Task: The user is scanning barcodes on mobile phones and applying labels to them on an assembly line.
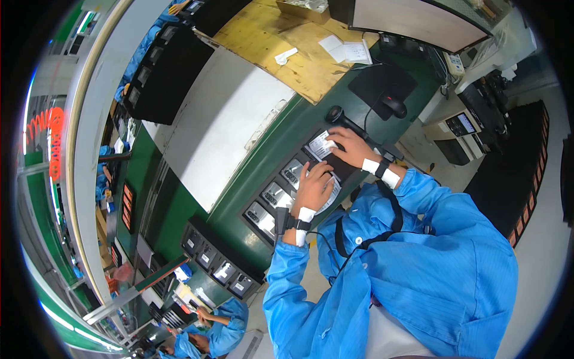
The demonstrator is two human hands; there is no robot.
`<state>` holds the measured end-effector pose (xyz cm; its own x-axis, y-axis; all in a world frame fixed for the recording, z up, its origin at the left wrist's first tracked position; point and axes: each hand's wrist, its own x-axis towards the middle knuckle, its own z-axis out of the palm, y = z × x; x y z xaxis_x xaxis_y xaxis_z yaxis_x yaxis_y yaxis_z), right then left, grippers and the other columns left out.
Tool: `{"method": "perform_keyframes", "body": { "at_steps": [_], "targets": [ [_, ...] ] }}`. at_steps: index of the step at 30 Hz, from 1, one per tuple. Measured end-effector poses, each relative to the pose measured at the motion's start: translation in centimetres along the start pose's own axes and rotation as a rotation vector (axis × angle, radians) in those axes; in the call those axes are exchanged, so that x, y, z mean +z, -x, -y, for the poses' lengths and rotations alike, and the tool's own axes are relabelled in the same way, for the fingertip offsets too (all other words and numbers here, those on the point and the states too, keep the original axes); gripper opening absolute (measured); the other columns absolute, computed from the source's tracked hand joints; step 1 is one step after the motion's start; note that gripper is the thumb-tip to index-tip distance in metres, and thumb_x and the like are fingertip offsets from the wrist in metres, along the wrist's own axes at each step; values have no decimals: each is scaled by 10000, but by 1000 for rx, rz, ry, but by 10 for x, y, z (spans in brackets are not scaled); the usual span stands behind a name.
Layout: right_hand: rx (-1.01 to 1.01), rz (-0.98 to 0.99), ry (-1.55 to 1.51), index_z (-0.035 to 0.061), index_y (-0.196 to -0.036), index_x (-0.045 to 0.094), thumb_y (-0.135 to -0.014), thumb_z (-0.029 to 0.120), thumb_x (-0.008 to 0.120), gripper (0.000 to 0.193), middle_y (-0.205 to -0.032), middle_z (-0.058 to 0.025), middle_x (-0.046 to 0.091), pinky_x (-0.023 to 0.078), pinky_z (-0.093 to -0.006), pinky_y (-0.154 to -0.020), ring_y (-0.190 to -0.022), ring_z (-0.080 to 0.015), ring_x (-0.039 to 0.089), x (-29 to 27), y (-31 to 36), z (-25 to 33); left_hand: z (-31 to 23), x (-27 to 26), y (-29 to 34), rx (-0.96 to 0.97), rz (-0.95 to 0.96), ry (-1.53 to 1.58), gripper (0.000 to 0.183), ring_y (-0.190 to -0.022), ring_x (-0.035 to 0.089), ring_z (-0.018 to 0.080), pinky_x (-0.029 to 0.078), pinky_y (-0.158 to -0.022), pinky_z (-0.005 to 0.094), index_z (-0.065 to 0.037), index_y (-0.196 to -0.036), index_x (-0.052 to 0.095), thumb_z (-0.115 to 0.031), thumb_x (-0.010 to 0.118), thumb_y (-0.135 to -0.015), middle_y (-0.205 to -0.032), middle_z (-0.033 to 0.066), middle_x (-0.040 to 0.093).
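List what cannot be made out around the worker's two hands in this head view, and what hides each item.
- Head view: tray slot under the left hand, covered by it.
- Paper label partly under the right hand; print too small.
- Handheld scanner grip hidden by that hand.
- Devices in black tray: detail too small.

blue smock sleeves, white wristbands and black straps on left hand [314, 186] and right hand [348, 145].

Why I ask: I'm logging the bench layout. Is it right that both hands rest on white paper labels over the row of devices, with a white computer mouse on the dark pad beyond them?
Not quite: the head view shows the mouse is black, not white. It does sit on the dark pad, and the left hand and right hand do rest on the white paper labels over the row of devices.
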<state>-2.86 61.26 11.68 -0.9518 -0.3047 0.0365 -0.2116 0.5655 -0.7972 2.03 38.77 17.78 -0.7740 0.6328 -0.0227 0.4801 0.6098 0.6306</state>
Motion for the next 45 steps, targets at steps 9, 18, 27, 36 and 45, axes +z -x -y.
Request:
{"method": "perform_keyframes", "body": {
  "at_steps": [9,18,27,36,45],
  "targets": [
    [-173,204,501,104,-1393,588,-944,194,625,459,-1546,-74,491,228,-639,-1186,-1551,-369,222,14,-8,3,3,7,1,5,-58,27,159,-1366,517,277,311,-1186,531,-21,-961,682,-169,625,-955,-1285,67,643],
    [146,347,-501,28,-1184,674,-958,251,720,321,-1070,-103,717,534,-337,-857,-956,-197,679,-16,31,41,-11,-10,26,-202,-147,151,241,-961,661,392,519,-773,460,-17,-946,699,-247,633,-977,-1033,178,705],
    [39,390,-365,6,-912,670,-920,237,773,253,-743,-75,659,491,-316,-651,-700,-138,616,-42,45,79,-12,-46,61,-470,19,406,341,-745,687,438,521,-657,461,-14,-1032,713,-347,690,-959,-778,260,680],
    [-246,538,-187,56,-995,714,-950,300,646,257,-903,-153,741,540,-417,-753,-874,-366,714,-46,15,117,-28,-46,60,-402,69,484,314,-755,721,404,552,-668,442,-46,-1126,727,-303,708,-945,-822,237,717],
    [-252,594,-63,61,-911,677,-950,246,597,206,-844,-137,700,519,-443,-717,-800,-371,672,-40,9,119,-32,-48,59,-369,67,400,339,-740,730,354,549,-670,409,-53,-1203,717,-283,694,-955,-832,235,721]
  ]
}}
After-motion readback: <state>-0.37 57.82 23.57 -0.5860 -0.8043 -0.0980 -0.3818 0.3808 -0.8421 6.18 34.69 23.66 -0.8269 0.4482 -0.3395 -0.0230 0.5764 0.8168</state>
